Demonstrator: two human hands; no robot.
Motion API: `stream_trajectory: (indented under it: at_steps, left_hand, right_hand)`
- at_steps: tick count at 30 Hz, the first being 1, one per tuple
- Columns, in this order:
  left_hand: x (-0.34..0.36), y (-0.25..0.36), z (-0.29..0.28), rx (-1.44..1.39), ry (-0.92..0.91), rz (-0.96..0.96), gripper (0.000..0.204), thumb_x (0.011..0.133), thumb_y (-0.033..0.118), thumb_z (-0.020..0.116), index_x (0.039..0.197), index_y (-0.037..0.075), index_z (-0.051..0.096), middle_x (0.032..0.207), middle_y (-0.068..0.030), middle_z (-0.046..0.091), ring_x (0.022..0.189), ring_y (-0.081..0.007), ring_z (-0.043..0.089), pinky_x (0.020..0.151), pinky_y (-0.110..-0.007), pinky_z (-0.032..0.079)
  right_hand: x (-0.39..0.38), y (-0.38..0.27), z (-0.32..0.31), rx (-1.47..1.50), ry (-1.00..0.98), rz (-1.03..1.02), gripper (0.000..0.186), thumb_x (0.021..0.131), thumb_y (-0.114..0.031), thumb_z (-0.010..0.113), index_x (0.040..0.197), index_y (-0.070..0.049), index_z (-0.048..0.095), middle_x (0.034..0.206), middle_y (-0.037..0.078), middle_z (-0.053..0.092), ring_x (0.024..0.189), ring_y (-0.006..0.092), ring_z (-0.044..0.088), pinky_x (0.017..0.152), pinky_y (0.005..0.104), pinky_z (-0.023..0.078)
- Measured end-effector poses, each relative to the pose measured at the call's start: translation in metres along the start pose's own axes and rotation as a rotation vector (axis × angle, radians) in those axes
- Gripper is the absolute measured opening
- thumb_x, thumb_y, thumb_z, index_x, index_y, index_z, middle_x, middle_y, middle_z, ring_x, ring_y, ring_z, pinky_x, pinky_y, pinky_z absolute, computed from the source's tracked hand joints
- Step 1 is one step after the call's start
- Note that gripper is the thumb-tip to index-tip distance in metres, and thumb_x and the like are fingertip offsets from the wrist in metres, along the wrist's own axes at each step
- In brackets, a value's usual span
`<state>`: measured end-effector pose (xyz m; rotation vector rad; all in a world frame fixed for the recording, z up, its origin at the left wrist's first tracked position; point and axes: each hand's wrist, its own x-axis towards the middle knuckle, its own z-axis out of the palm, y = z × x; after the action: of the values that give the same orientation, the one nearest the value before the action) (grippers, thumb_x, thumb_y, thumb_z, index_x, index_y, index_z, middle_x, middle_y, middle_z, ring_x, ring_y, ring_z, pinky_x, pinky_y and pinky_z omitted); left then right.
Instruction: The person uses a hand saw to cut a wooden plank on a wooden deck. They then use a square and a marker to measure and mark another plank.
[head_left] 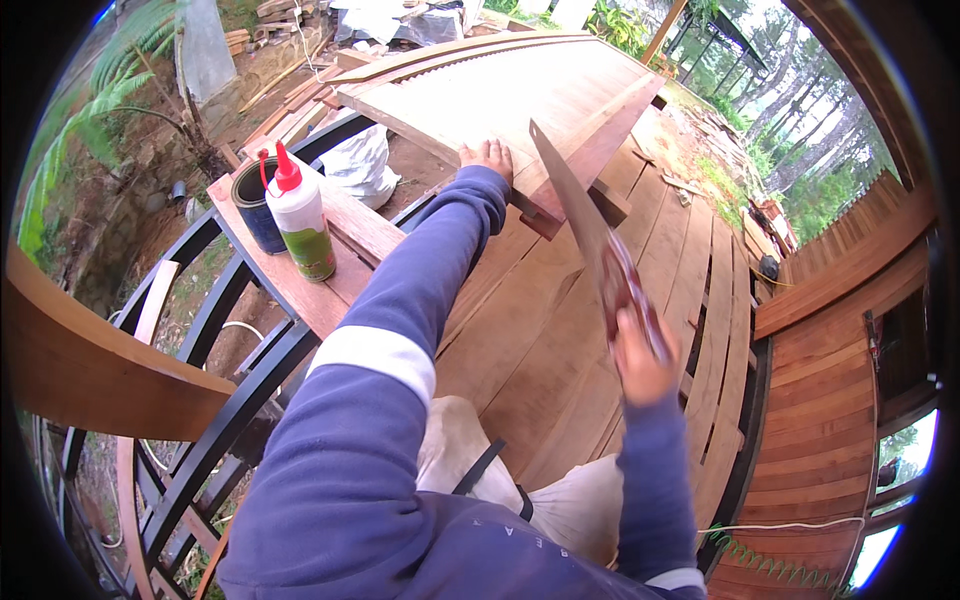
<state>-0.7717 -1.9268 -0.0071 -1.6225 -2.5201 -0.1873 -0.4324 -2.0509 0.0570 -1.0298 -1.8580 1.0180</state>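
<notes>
My left hand (488, 158) lies flat, fingers spread, on the near edge of a large slatted wooden panel (500, 90) that rests on the deck. My right hand (640, 355) grips the red handle of a hand saw (580, 215). The saw's blade points up and away toward the panel's near corner, just right of my left hand. Both arms wear blue sleeves with a white band.
A white glue bottle (300, 215) with a red nozzle and green label stands on a plank (300, 290) at left, beside a dark blue can (255, 205). A black curved metal railing (215, 330) borders the plank deck (690, 270). Timber offcuts and a white sack (360, 165) lie beyond.
</notes>
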Motion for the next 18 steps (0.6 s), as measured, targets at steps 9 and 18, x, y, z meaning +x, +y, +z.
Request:
stream_trajectory:
  at_steps: [9, 18]
  left_hand:
    - [0.001, 0.017, -0.009, -0.017, 0.056, 0.01, 0.054, 0.098, 0.022, 0.043, 0.149, 0.006, 0.033, 0.157, -0.0115, 0.03, 0.146, -0.026, 0.028, 0.115, -0.061, 0.022]
    - [-0.004, -0.002, -0.008, -0.021, -0.024, -0.07, 0.056, 0.098, 0.02, 0.044, 0.151, 0.007, 0.031, 0.158, -0.0108, 0.029, 0.147, -0.0251, 0.024, 0.115, -0.059, 0.023]
  right_hand:
    - [-0.061, 0.003, -0.03, -0.039, -0.026, -0.282, 0.044, 0.095, -0.02, 0.054, 0.132, 0.004, 0.052, 0.106, 0.013, 0.064, 0.06, 0.0095, 0.053, 0.051, 0.0246, 0.042]
    - [-0.008, -0.002, 0.003, 0.043, 0.018, 0.035, 0.019, 0.093, -0.015, 0.06, 0.103, 0.001, 0.063, 0.071, 0.002, 0.059, 0.059, 0.0093, 0.052, 0.054, 0.0265, 0.042]
